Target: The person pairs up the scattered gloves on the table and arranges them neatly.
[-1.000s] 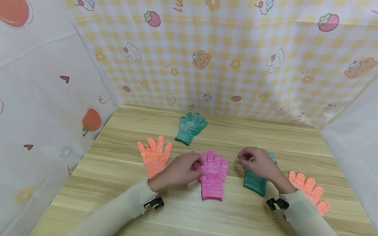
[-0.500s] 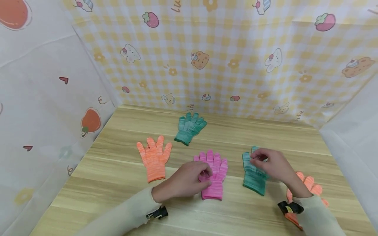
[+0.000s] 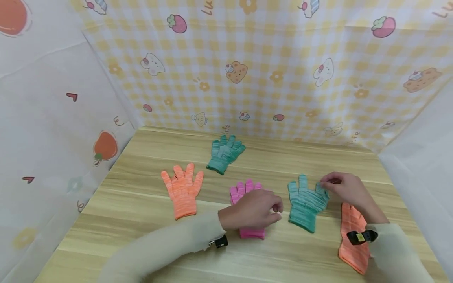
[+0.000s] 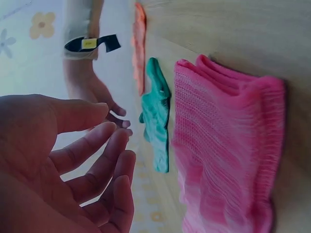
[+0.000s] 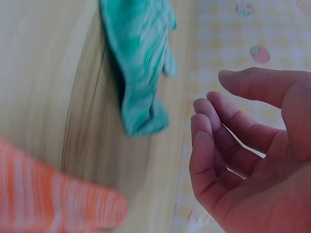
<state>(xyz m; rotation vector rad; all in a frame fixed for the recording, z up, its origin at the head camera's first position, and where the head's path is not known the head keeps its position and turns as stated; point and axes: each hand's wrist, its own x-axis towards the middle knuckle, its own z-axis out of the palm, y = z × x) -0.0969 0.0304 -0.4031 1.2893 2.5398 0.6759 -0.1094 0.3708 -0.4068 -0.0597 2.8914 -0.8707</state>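
My left hand (image 3: 255, 210) hovers over a pink knit glove (image 3: 252, 233), hiding much of its palm. Its fingers are loosely curled with nothing between them, as the left wrist view also shows beside the pink glove (image 4: 218, 126). A green knit glove (image 3: 303, 208) lies to the right, cuff toward me. By its right fingertips is my right hand (image 3: 350, 192), thumb and fingers bent and nothing held. The right wrist view has a gap between this hand (image 5: 243, 145) and the green glove (image 5: 141, 68). Under my right forearm lies an orange glove (image 3: 349, 224), partly covered.
Another orange glove (image 3: 185, 190) lies flat at the left, fingers spread. Farther back is a second green glove (image 3: 224, 155). All rest on a wood-grain table (image 3: 152, 239), with a yellow checked cloth (image 3: 269, 94) hanging behind and white printed cloth (image 3: 46, 141) at the left.
My left hand has moved right, from the pink glove's left edge across it. My right hand has moved right off the nearer green glove, uncovering its fingers, and its forearm now covers the right orange glove's fingers.
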